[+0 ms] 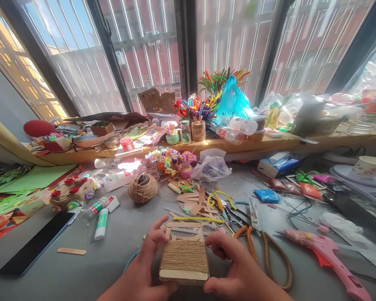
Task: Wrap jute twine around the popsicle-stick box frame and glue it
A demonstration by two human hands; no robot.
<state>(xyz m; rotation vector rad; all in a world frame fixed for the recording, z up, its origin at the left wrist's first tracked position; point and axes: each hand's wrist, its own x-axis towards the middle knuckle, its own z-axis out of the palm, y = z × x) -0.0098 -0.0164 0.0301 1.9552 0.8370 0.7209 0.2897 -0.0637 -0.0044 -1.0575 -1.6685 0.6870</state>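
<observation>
Between my two hands, at the bottom middle of the head view, is a small craft-stick frame wrapped in twine [184,257]. Rows of brown twine cover its front, a bare pale stick runs along the near edge, and rounded sticks form an open loop at the far end. My left hand [150,261] grips its left side, thumb at the near corner and fingers at the far corner. On the right side, my right hand [233,261] holds it likewise with thumb and bent fingers. Its underside is hidden.
A pink glue gun [324,251] lies at right, with scissors [255,215] and orange-handled pliers [246,232] nearer. Loose craft sticks [196,200] and a twine ball [143,188] lie beyond my hands. At left are a phone [37,244], a glue stick [101,224] and one craft stick [71,251].
</observation>
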